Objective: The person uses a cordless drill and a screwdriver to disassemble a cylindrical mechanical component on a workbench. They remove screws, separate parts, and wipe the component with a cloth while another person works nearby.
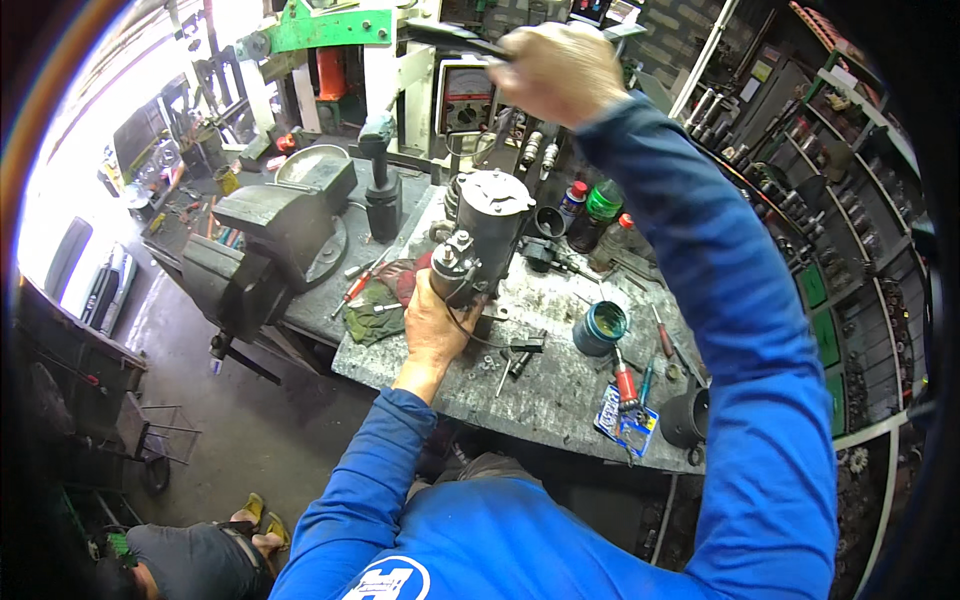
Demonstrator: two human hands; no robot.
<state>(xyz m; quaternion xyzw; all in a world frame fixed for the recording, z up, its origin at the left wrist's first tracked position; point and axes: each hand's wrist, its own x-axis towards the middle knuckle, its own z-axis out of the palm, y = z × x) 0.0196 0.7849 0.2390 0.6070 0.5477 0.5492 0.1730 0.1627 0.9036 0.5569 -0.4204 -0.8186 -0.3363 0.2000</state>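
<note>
A starter motor [488, 235] stands upright on the metal-topped bench, its dark body capped by a pale round end plate. My left hand [437, 322] is closed around the smaller cylinder [455, 270] on its near side, which has studs and nuts on top. A thin dark cable [475, 338] runs from there to the bench. High up, ahead and to the right of the motor, my right hand [560, 75] is closed on a long dark tool [450, 38]. Motion smears this tool, so its kind is unclear. It points left, apart from the motor.
Left of the motor are a bench vise [275, 225], a cordless impact driver [380, 190] and rags [375, 310]. To the right stand spray cans [572, 198], a blue-green tin [600, 328] and screwdrivers [625, 380]. A person [195, 560] is low at the lower left.
</note>
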